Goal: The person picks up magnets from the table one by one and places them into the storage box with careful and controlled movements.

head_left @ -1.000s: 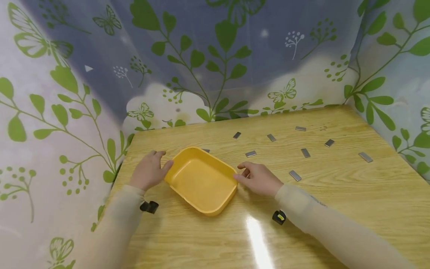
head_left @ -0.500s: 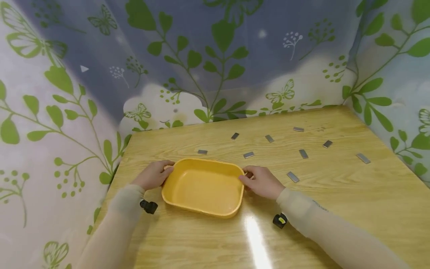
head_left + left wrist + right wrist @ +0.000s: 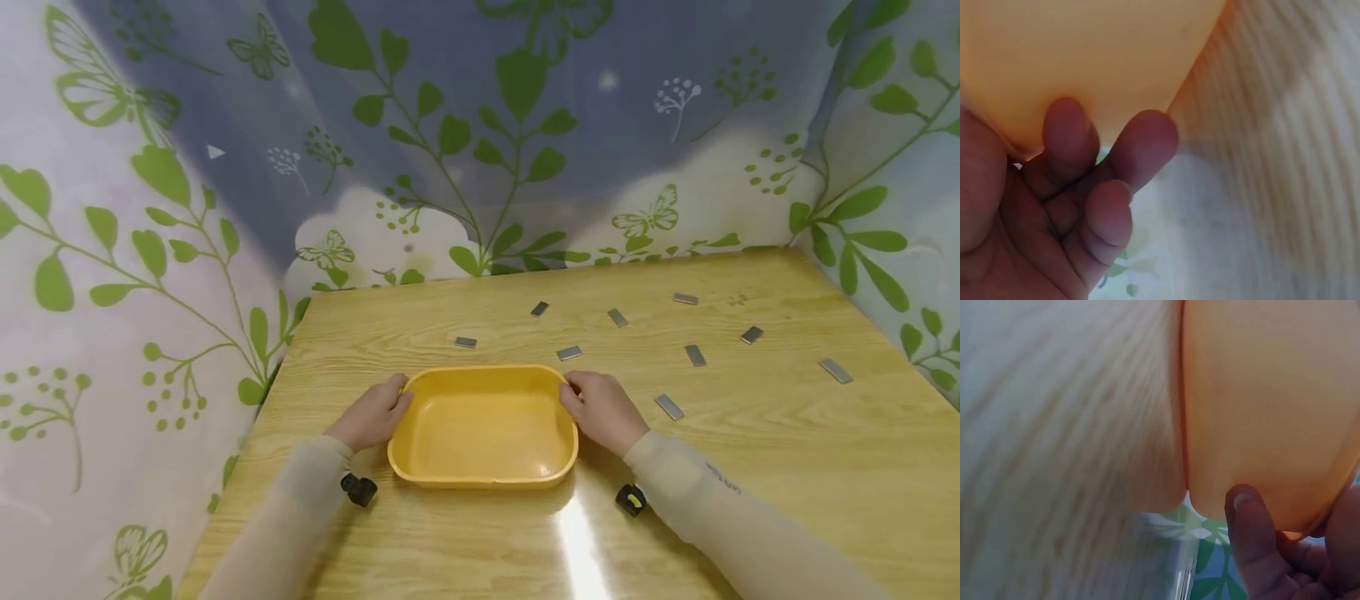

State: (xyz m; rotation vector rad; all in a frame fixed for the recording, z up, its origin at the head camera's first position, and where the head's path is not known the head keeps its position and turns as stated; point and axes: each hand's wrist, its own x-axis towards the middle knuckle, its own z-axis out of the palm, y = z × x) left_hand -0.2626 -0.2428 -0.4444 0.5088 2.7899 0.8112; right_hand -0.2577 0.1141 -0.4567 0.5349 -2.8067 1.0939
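A yellow plastic basin [image 3: 483,429], rectangular with rounded corners, sits in front of me on the wooden table with nothing inside it. My left hand [image 3: 372,414] grips its far left corner, thumb over the rim and fingers against the outer wall. At the far right corner my right hand [image 3: 604,410] pinches the rim in the same way. In the left wrist view, curled fingertips [image 3: 1067,128] lie against the basin's outer side [image 3: 1104,50]. The right wrist view shows a fingertip [image 3: 1244,497] touching the outer wall [image 3: 1260,412].
Several small flat grey metal pieces lie scattered beyond and right of the basin, among them one near its right side [image 3: 670,407], one behind it [image 3: 466,342] and one far right [image 3: 836,371]. Leaf-patterned curtains [image 3: 517,125] enclose the wooden table [image 3: 750,467] at the back and sides.
The basin has turned from a slanted position to lie straight across in front of me. Both hands moved with it, and the right hand has closed more firmly on its rim.
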